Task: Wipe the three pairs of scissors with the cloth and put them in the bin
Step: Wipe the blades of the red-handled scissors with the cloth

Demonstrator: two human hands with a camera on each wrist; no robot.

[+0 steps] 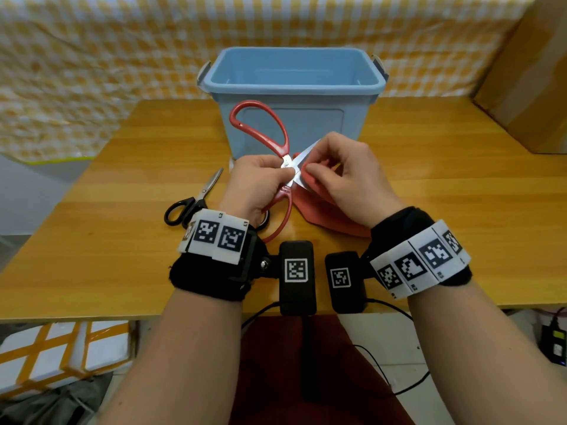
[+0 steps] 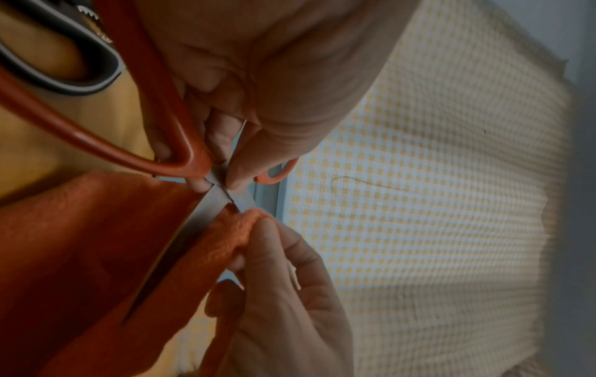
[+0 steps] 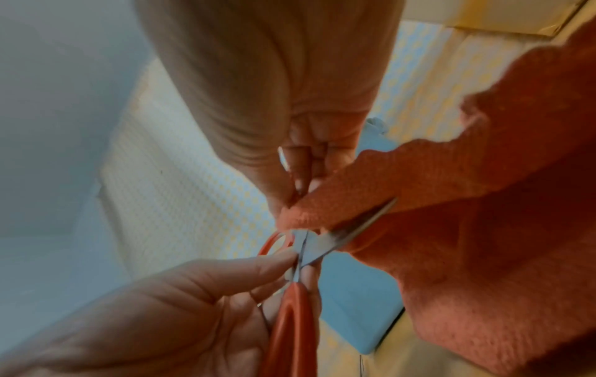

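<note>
Red-handled scissors [image 1: 270,130] are held spread open above the wooden table [image 1: 122,246], in front of the blue bin [image 1: 291,84]. My left hand [image 1: 276,170] pinches them at the pivot [image 2: 214,178]. An orange-red cloth [image 1: 325,210] is folded over one blade [image 2: 206,211], and my right hand [image 1: 319,171] pinches it there just past the pivot [image 3: 303,216]. Black-handled scissors [image 1: 193,200] lie shut on the table to the left. A third pair shows only a grey handle [image 2: 64,68] under my left wrist.
A cardboard box [image 1: 527,81] stands at the back right. A yellow checked sheet [image 1: 92,72] hangs behind the table. The bin looks empty inside. Cables [image 1: 383,372] hang below the table's front edge.
</note>
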